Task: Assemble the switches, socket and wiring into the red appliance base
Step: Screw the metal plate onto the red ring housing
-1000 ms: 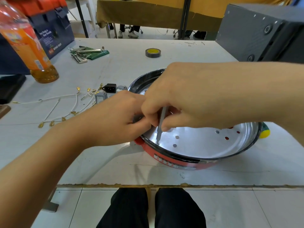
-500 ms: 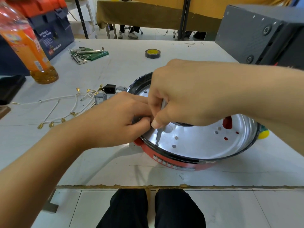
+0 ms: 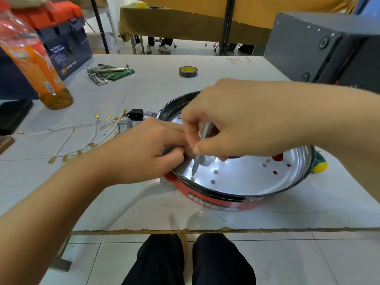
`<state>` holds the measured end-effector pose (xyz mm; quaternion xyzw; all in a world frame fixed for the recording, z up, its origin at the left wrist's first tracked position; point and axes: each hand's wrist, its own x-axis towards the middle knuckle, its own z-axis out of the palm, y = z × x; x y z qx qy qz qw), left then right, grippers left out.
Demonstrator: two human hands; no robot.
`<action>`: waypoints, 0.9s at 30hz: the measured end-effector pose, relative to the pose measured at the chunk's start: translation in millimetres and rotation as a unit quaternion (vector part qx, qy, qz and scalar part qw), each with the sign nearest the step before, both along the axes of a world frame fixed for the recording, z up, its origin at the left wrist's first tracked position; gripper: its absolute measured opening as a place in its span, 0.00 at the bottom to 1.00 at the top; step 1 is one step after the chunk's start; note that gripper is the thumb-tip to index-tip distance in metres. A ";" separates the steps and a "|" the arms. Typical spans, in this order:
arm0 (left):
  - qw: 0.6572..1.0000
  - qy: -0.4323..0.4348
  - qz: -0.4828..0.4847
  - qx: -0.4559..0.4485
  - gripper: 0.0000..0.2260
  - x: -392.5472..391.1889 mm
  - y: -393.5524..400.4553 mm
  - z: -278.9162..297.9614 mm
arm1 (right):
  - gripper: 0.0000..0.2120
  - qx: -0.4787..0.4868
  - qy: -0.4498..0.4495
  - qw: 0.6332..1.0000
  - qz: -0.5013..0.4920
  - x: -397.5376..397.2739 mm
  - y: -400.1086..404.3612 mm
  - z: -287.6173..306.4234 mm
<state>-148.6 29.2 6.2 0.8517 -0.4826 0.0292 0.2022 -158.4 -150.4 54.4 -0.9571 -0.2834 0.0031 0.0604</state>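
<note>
The red appliance base (image 3: pixel 216 202) lies near the table's front edge, its shiny metal inner plate (image 3: pixel 246 177) facing up. My right hand (image 3: pixel 226 120) grips a thin grey screwdriver (image 3: pixel 198 159) whose tip sits on a screw (image 3: pixel 192 178) at the plate's near-left edge. My left hand (image 3: pixel 148 149) grips the base's left rim, pinching a small dark part there that is mostly hidden. A black socket (image 3: pixel 135 114), a grey switch (image 3: pixel 124 126) and white wires with brass terminals (image 3: pixel 82 138) lie on the table to the left.
An orange drink bottle (image 3: pixel 35 58) stands at the back left by a blue and orange toolbox (image 3: pixel 61 38). Hex keys in a green holder (image 3: pixel 109 72) and a tape roll (image 3: pixel 188 71) lie further back. A dark grey box (image 3: pixel 320 52) stands at the right. My knees show below the table edge (image 3: pixel 185 231).
My right hand has lowered a little and turned around the screwdriver, whose tip stays at the near-left edge of the plate. My left hand stays on the rim.
</note>
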 end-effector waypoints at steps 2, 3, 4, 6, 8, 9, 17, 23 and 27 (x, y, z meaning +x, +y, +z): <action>1.000 0.008 0.012 0.012 0.11 0.5 0.8 0.1 | 0.10 0.060 0.026 0.998 0.002 -14.1 -6.8 15.1; 1.000 0.011 0.017 0.017 0.12 0.9 1.1 -0.1 | 0.06 0.095 0.055 0.994 0.009 -21.0 -12.8 21.6; 0.999 0.016 0.023 0.019 0.13 1.4 1.4 -0.5 | 0.05 0.138 0.076 0.987 0.004 -25.4 -18.4 25.6; 0.999 0.025 0.032 0.016 0.14 1.5 1.8 -1.1 | 0.04 0.247 0.089 0.965 -0.025 -34.2 -27.2 26.9; 0.998 0.037 0.041 0.003 0.14 0.8 1.9 -2.4 | 0.04 0.351 0.074 0.931 -0.064 -39.2 -32.5 19.5; 0.998 0.041 0.049 -0.003 0.14 0.3 1.9 -3.7 | 0.05 0.376 0.057 0.921 -0.086 -41.0 -34.2 14.4; 0.957 0.067 0.186 -0.211 0.10 -3.7 33.7 -0.6 | 0.07 0.413 -0.013 0.902 -0.124 -42.9 -29.7 -2.6; 0.943 0.068 0.297 -0.136 0.09 -8.1 78.0 -8.9 | 0.10 0.257 -0.022 0.962 -0.095 -40.5 -22.7 -15.6; 0.947 0.053 0.314 -0.035 0.07 -9.7 87.3 -22.6 | 0.08 0.138 0.011 0.984 -0.116 -42.5 -21.2 -34.1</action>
